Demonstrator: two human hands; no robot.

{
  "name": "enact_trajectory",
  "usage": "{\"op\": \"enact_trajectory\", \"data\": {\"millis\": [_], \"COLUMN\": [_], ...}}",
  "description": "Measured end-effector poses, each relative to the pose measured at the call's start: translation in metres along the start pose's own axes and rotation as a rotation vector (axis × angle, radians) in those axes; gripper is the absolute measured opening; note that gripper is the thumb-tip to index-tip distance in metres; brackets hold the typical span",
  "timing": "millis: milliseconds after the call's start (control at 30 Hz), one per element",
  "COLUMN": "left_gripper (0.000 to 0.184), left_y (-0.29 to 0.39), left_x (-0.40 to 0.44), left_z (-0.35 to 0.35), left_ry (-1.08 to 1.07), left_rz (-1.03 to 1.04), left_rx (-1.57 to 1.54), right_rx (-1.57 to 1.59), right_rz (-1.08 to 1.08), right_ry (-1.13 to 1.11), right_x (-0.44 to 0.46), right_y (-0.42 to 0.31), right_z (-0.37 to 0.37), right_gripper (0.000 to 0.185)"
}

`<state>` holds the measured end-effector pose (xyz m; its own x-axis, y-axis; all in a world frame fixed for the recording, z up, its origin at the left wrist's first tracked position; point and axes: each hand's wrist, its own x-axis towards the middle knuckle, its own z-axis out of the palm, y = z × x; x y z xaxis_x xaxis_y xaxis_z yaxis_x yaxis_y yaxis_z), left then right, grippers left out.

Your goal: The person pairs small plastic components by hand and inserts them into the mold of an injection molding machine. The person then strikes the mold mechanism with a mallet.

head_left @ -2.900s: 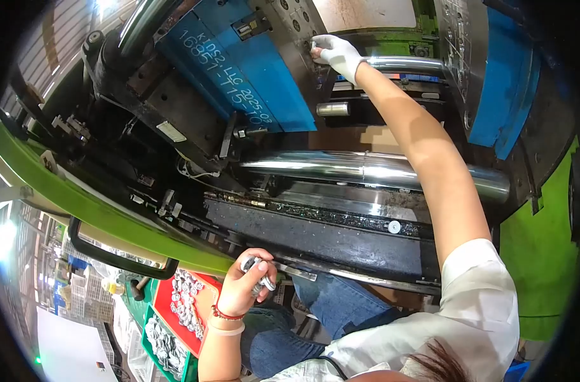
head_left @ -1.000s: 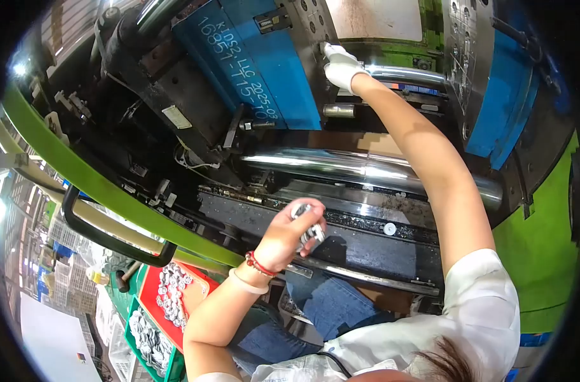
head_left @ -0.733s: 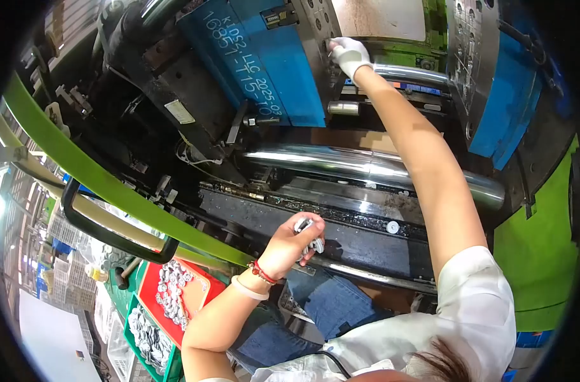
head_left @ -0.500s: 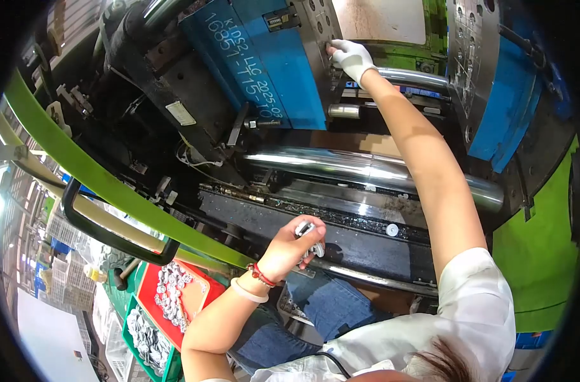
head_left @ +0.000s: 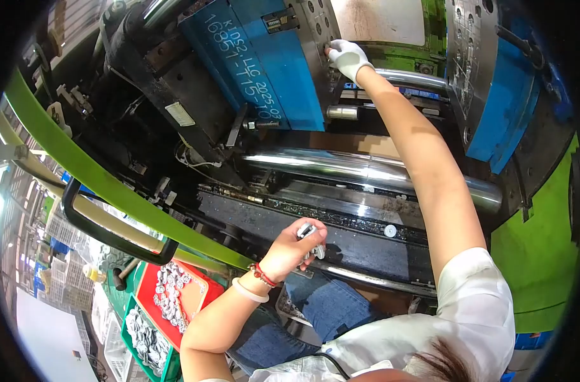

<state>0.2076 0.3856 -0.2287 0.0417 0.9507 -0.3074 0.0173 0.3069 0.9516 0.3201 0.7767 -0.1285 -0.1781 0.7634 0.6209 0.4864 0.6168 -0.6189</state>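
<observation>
My left hand, bare with a red bracelet and a white band at the wrist, is closed around a few small grey plastic parts above my lap. My right hand wears a white glove with bare fingertips showing. It reaches into the machine, its fingers drawn together against the steel face of the left mould half, which has round cavities. Whatever lies at those fingertips is too small to make out. Blue plates with white handwriting back this mould half.
The other mould half stands at the right. A thick polished bar runs below my right arm. A pale disc lies on the machine bed. At lower left are a red tray and a green bin of grey parts, plus a hammer.
My right hand has shifted very slightly left along the mould face. My left hand keeps its hold on the grey parts, almost still.
</observation>
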Motion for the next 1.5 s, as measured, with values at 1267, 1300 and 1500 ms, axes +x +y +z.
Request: {"op": "enact_trajectory", "data": {"millis": [1267,1300,1500], "left_gripper": [0.018,0.018,0.018], "left_y": [-0.004,-0.003,-0.002], "left_x": [0.006,0.005,0.006], "left_z": [0.003,0.003,0.003], "left_ry": [-0.009,-0.013,0.010], "left_rz": [-0.023,-0.022,-0.017], "left_rx": [0.015,0.013,-0.003], "right_rx": [0.033,0.061,0.064], "right_rz": [-0.037,-0.034,-0.063], "right_ry": [0.010,-0.002,-0.092], "right_x": [-0.007,-0.006,-0.004], "right_y": [-0.005,-0.003,-0.005], "right_z": [-0.003,-0.002,-0.015], "right_gripper": [0.042,0.042,0.043]}}
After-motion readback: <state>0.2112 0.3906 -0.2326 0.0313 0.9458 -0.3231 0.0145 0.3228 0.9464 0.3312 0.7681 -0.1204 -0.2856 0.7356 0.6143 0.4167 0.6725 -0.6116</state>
